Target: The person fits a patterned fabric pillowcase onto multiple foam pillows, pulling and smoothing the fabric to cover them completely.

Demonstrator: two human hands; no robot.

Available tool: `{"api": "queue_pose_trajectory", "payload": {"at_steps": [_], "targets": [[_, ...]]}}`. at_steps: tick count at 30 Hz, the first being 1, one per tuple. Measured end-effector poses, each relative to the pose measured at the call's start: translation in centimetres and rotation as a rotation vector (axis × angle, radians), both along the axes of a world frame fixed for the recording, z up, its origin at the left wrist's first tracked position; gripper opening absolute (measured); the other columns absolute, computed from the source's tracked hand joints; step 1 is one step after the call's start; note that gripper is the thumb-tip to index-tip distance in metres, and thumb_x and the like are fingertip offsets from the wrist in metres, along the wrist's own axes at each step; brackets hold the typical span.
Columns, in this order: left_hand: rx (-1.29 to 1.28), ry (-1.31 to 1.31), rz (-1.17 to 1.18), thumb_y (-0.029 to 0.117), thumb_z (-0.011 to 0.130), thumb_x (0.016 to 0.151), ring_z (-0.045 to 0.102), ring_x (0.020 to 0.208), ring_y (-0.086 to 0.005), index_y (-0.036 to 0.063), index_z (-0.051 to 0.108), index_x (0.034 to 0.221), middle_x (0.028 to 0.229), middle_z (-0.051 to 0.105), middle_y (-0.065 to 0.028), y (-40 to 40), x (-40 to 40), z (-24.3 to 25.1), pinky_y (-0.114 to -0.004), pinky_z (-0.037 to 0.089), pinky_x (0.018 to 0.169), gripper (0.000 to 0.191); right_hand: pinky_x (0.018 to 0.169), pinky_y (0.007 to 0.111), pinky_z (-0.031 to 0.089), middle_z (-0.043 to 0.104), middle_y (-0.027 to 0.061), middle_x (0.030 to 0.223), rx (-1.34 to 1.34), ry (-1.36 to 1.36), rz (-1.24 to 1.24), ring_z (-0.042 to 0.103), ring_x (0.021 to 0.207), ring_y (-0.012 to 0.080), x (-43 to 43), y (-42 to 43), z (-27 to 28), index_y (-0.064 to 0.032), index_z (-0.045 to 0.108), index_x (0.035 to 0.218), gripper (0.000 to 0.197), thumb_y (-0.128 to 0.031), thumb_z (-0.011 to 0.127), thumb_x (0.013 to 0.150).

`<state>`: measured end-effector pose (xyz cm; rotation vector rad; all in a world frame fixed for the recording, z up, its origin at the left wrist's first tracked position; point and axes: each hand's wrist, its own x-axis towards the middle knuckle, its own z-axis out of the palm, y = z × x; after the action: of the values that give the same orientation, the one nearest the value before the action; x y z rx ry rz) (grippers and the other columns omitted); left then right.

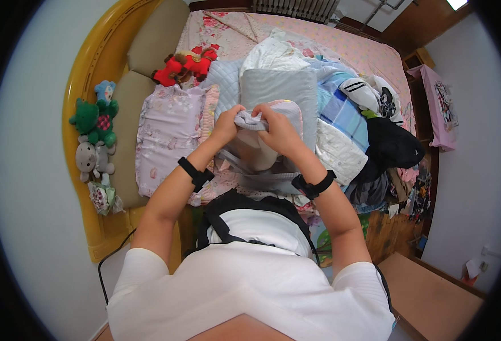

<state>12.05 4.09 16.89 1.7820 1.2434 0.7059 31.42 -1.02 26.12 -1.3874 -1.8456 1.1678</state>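
Note:
My left hand and my right hand pinch a bunched band of grey ribbed cloth between them, over the bed. Below the band the fabric hangs blurred; a beige shape shows there, and I cannot tell what it is. Just beyond my right hand is a pale cloth with a pink trimmed edge. It lies on a grey rectangular cushion, which is partly covered by it and my hands. A black strap with a small device circles each forearm.
A floral lilac pillow lies left, beside red plush horses. A green plush toy and a grey one sit along the yellow headboard. Right are a blue plaid cloth, white quilted cloth and black garment.

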Motion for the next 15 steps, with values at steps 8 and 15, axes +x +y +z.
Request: {"api": "queue_pose_trajectory", "payload": {"at_steps": [8,15], "targets": [[-0.014,0.437,-0.231,0.014,0.07,0.079,0.067,0.092,-0.0377,0.0075,0.06,0.111,0.096,0.066,-0.0236,-4.4,1.9,7.3,-0.048,0.052,0.077,0.035,0.074,0.042,0.051,0.068,0.015,0.098,0.16,-0.236,-0.26,0.065,0.088,0.0392,5.5,0.2,-6.3,-0.0063,0.07,0.095,0.019,-0.009,0.071,0.076],[0.28,0.364,-0.05,-0.003,0.063,0.072,0.063,0.095,-0.0403,0.0066,0.063,0.11,0.107,0.06,-0.0188,-2.1,-1.0,2.9,-0.045,0.052,0.081,0.039,0.079,0.041,0.05,0.067,0.0176,0.095,0.206,-0.141,0.034,0.064,0.092,0.0367,2.8,-1.2,-4.3,-0.0077,0.067,0.106,0.03,-0.013,0.074,0.077]]}}
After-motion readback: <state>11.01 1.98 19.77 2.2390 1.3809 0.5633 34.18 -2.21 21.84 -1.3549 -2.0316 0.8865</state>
